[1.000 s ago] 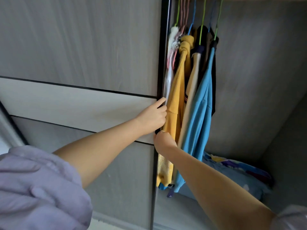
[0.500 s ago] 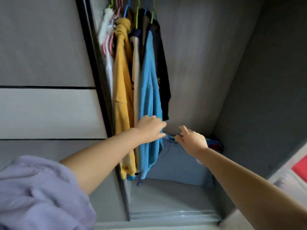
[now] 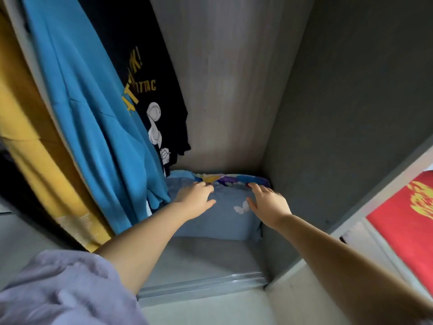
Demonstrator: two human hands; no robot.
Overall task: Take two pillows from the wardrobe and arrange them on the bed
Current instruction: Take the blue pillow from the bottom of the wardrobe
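A pale blue pillow (image 3: 218,219) with a white butterfly print lies on the wardrobe floor against the back wall. Behind it, along its top edge, shows a second pillow (image 3: 236,178) with a multicoloured pattern, mostly hidden. My left hand (image 3: 195,199) rests on the blue pillow's upper left, fingers spread over its top edge. My right hand (image 3: 268,204) lies on the upper right part of the same pillow, fingers apart. Neither hand has closed around the fabric.
Hanging clothes crowd the left: a blue shirt (image 3: 93,113), a black printed T-shirt (image 3: 143,73) and a yellow garment (image 3: 28,137). The wardrobe's dark side wall (image 3: 351,113) stands at the right, the sliding-door track (image 3: 201,285) in front. A red item (image 3: 407,221) sits outside, right.
Both hands have left the door edge and the clothes and dropped onto the blue pillow. My view has moved closer and down into the wardrobe.
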